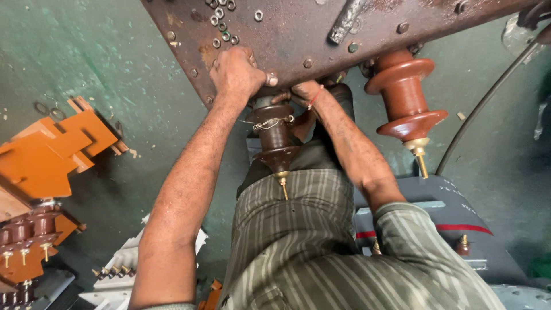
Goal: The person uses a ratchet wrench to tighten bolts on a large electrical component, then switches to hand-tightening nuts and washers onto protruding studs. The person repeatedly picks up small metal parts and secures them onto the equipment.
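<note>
Rusty plate (321, 40); left hand (236, 73), right hand (304, 92) gripping.

A worn green floor (86, 63), scuffed and stained, fills the background under even, dull light. At the left stand orange blocks (54, 152) with small brown insulators (20, 235) on brass studs, and a white part (123, 270) lies near them. At the right sits a dark grey casing (459, 212) with a red stripe, and a black cable (488, 97) curves across the floor.
</note>
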### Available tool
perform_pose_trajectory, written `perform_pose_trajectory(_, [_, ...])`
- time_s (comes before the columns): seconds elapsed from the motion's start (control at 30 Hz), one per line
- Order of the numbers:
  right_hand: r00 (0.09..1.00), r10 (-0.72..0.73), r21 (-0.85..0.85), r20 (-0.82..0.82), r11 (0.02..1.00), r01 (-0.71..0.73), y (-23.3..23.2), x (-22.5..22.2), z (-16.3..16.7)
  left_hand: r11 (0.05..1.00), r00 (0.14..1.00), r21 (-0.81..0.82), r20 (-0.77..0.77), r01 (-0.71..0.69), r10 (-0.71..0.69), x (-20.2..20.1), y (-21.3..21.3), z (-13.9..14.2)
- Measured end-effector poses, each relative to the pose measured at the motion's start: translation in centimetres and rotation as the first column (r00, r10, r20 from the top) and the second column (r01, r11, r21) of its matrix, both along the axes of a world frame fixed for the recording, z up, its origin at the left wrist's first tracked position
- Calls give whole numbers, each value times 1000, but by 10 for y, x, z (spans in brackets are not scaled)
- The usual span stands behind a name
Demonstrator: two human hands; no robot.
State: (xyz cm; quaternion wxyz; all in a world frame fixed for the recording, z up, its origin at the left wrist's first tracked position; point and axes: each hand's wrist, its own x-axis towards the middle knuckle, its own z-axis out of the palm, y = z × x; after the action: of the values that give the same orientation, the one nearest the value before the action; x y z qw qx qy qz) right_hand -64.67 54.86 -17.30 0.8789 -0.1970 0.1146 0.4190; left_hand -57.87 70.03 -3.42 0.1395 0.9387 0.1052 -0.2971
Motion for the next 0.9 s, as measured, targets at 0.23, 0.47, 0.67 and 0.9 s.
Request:
perform_pose_trajectory(0.23, [994,9,-23,-106,1000,-11,-4,8,30,999,997,4,64,36,-36,3,-1,8])
perform_pose_trajectory(0.47, [1000,-6,27,-7,1000,6,-3,11,35,1000,999,16,41,-10,9,4,-2,15])
perform_pose_trajectory(0.67, [997,-7,-71,-73,997,2,0,6,35,1000,996,21,84,22,-23,6,-3,16])
perform_pose_trajectory(0.9, [998,-8,-18,-54,1000,7,-6,9,41,1000,1000,22,8,-9,8,4,-4,14])
